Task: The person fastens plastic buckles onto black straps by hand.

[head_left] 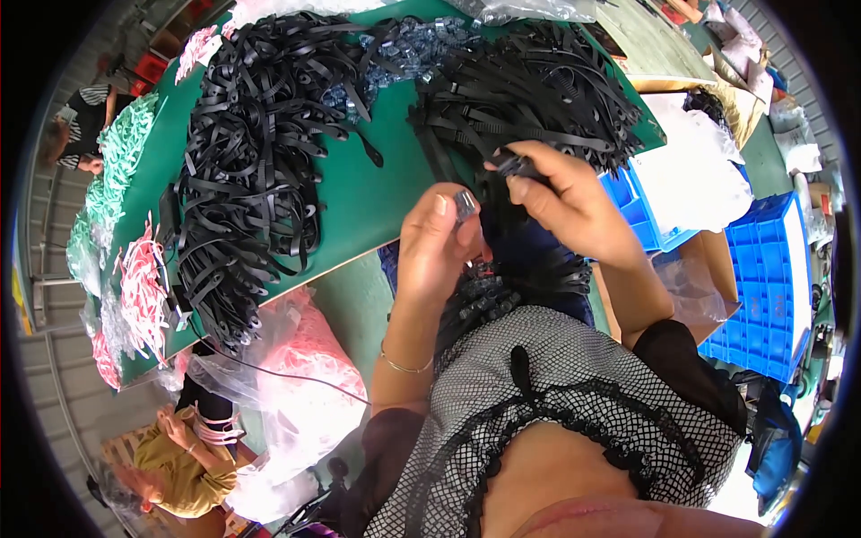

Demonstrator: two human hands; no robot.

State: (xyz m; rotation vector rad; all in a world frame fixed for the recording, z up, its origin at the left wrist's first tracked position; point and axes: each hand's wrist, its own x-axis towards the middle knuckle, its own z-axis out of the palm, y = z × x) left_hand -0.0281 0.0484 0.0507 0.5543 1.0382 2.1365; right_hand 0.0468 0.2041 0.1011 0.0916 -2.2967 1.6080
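My left hand [430, 238] pinches a small clear grey plastic piece [465, 206] between thumb and fingertips. My right hand [574, 202] is closed on the end of a black strap [514, 165], up and to the right of the left one. The two hands are apart, above my lap at the table's near edge. More black straps with small clear pieces [484, 300] lie across my lap. Just beyond my hands a large heap of black straps [538, 90] spreads over the green table [381, 193]. How the strap runs below my right hand is partly hidden.
Another long pile of black straps [251, 152] covers the table's left. Loose clear plastic pieces [421, 49] lie between the piles. Pink [143, 291] and green bundles [130, 148] line the far left. Blue crates [758, 282] and a cardboard box [717, 260] stand right. Two people work at left.
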